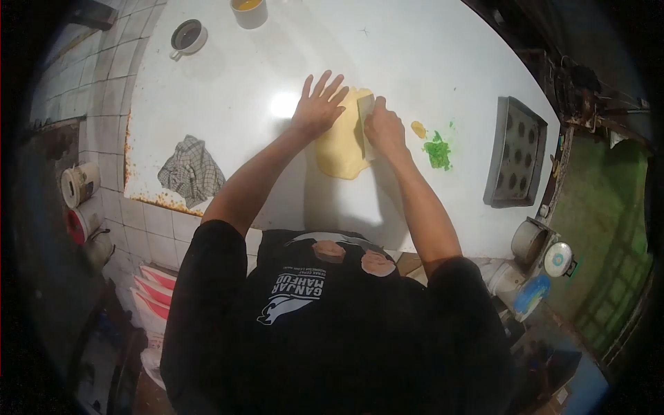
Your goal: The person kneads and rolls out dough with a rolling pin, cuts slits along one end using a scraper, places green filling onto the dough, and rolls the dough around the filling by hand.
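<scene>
Your right hand [384, 128] has its grip closed around a flat blade [364, 108] at the dough [337, 151]; your left hand [316, 112], fingers spread wide, is palm-down by its edge.

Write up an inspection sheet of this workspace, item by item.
Surface: white table; rust-coloured patches along its left and near-left edges; green smear right of the dough.
Job's things: the dough is yellow and flattened, with a flat scraper at its right side; small yellow piece nearby.
Clutter: checked cloth, handled cup, yellow-filled cup, round-welled baking tray.
Grippers: bare hands; left hand spread at the dough's left side, right hand gripping the scraper.
Cables: nothing seen.
Surroundings: wall tiles at left, metal pot by the near-right corner.
</scene>
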Tool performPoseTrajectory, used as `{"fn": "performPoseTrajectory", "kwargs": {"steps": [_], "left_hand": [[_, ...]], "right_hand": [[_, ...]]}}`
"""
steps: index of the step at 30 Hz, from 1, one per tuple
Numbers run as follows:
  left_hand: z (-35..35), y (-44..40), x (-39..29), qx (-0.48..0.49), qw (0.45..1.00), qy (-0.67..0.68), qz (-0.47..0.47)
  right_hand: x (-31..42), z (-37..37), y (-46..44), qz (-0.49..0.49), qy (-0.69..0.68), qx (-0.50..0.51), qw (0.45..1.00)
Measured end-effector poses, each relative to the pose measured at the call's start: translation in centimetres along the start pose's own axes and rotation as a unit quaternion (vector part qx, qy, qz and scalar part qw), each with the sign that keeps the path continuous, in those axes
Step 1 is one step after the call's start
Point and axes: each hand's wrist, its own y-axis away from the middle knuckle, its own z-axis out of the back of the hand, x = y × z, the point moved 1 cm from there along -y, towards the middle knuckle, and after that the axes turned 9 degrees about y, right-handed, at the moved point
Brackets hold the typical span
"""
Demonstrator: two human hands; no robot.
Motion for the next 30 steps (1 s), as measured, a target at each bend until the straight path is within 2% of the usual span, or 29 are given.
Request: {"fn": "performPoseTrajectory", "kwargs": {"steps": [11,17,19,22,30], "left_hand": [[-0.9,-0.8,0.5,0.002,1.0,0.003,-0.02],[-0.8,-0.9,0.7,-0.004,1.0,0.003,-0.015],[-0.8,-0.8,0.5,-0.001,1.0,0.002,-0.013],[-0.8,-0.7,0.3,-0.007,1.0,0.003,-0.015],[-0.1,0.7,0.6,-0.009,1.0,0.009,-0.008]], "right_hand": [[1.8,0.4,-3.6,0.004,-0.006,-0.004,1.0],[0.6,-1.2,0.4,-0.005,0.019,0.024,1.0],[0.2,-1.5,2.2,-0.035,0.01,0.067,0.997],[-0.5,-1.3,3.4,-0.017,0.0,0.069,0.997],[1.6,0.9,-1.1,-0.009,-0.008,0.007,1.0]]}}
